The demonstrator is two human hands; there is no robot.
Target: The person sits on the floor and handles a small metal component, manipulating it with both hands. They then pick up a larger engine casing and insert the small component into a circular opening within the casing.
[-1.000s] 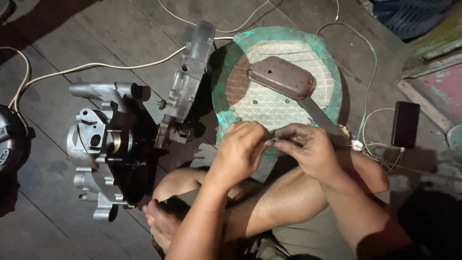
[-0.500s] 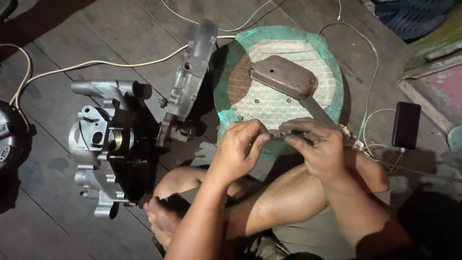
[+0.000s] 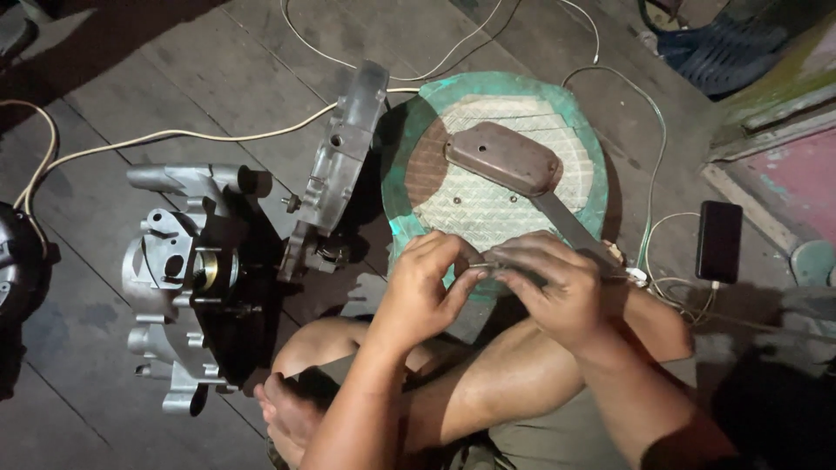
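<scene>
Two-handed pinch (image 3: 427,283) (image 3: 557,287), thin rod (image 3: 482,265) crosswise

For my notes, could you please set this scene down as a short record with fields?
setting: dark wooden floor, person sitting cross-legged
left hand: pinching one end of a small thin metal part
right hand: gripping the same part
behind hands: round green tray bearing a brown metal cover
left side: grey engine casing, second casing half
right side: phone on cable

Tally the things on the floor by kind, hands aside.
Grey metal engine castings: 2, the large casing and the cover
Round green tray: 1
Brown metal part with flat handle: 1
Black phone: 1
Total: 5
</scene>
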